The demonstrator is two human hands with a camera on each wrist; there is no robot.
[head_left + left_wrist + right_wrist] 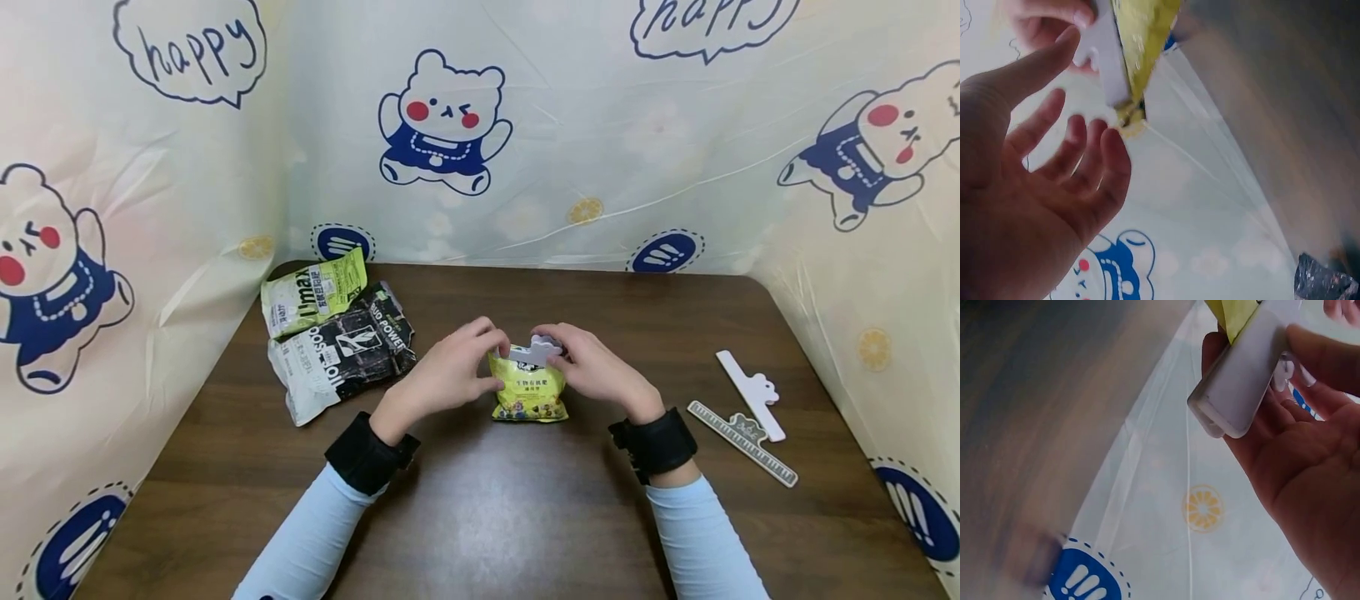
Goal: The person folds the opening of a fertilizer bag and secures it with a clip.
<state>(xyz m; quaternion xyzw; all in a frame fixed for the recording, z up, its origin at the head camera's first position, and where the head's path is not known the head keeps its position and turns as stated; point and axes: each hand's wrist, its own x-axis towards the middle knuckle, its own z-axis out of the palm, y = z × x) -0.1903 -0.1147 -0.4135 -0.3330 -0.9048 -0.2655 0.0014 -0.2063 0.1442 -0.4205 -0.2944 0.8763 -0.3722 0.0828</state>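
Note:
A small yellow bag [531,398] stands on the table with a light grey-white sealing clip [525,353] across its top. My right hand [600,371] pinches this clip at its right side; in the right wrist view the thumb lies on one face of the clip [1250,372] and the fingers are behind it. Beside the bag's upper left corner is my left hand [453,367]. Its fingers are loosely bent and hold nothing; the left wrist view shows a gap between the fingertips [1116,147] and the clip's end.
Left of the hands lie a green-yellow pouch [315,292] and a black and silver pouch [348,354], partly overlapping. On the right lie a white clip [750,392] and a clear grey clip [738,440]. A printed sheet [570,167] surrounds the brown table [480,533] at back and sides.

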